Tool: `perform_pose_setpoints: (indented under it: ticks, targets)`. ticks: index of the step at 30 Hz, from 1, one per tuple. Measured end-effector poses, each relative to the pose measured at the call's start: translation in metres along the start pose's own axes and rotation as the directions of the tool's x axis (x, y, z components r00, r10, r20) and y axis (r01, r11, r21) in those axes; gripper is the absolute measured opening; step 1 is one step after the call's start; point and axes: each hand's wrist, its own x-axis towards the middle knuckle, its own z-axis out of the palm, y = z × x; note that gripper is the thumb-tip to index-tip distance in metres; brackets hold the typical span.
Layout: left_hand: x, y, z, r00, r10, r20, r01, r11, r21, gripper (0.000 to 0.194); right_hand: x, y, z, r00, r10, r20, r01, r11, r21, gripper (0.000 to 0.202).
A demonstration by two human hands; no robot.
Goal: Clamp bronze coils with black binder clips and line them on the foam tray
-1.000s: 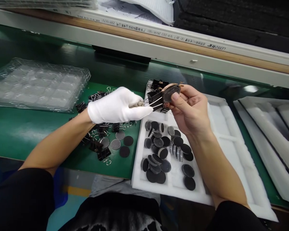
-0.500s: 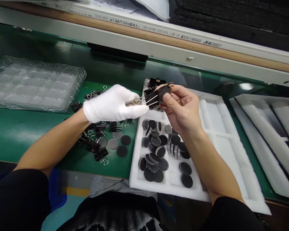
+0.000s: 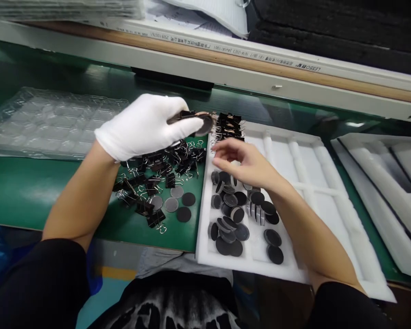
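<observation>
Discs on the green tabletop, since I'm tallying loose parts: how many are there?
5: three grey discs near the binder clips, two black discs right of those. Clips may hide others.

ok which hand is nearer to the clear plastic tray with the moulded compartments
Left: the white-gloved left hand is by the clear plastic tray, overlapping its right end in view. The bare right hand is farther right, over the white foam tray.

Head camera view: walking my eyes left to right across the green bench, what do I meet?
Clear plastic tray → white-gloved left hand → bare right hand → white foam slabs at far right.
</observation>
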Motion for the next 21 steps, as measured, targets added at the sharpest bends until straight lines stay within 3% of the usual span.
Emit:
perform_pose_setpoints:
  ticks: [2, 5, 7, 10, 14, 17, 21]
  targets:
    - [-0.005, -0.004, -0.012, 1.000, -0.006, 0.002, 0.006, 1.000, 0.006, 0.051, 0.006, -0.003, 0.007, 0.986, 0.078, 0.146, -0.014, 0.919, -0.395, 0.026]
    - [-0.010, -0.007, -0.023, 1.000, -0.007, 0.008, 0.007, 1.000, -0.006, 0.054, 0.015, -0.009, 0.033, 0.968, 0.174, 0.182, 0.039, 0.612, -0.790, 0.034]
    - [-0.013, -0.007, -0.027, 0.999, -0.048, 0.021, 0.047, 0.998, 0.050, 0.053, 0.020, -0.011, 0.053, 0.959, 0.219, 0.180, 0.045, 0.509, -0.860, 0.034]
    - [-0.016, -0.009, -0.032, 0.990, -0.122, 0.070, 0.111, 0.983, 0.148, 0.053, 0.024, -0.014, 0.072, 0.955, 0.255, 0.155, 0.013, 0.484, -0.875, 0.020]
    - [-0.022, -0.019, -0.039, 0.977, -0.148, 0.156, 0.121, 0.978, 0.172, 0.057, 0.024, -0.025, 0.060, 0.962, 0.260, 0.088, -0.039, 0.446, -0.894, 0.022]
    - [-0.024, -0.026, -0.043, 0.962, -0.121, 0.243, 0.088, 0.986, 0.144, 0.057, 0.022, -0.043, 0.030, 0.980, 0.190, 0.057, -0.054, 0.532, -0.845, 0.022]
    - [-0.024, -0.025, -0.041, 0.912, 0.006, 0.409, -0.044, 0.996, 0.083, 0.052, 0.017, -0.063, -0.005, 0.996, -0.005, 0.092, 0.053, 0.847, -0.529, 0.018]
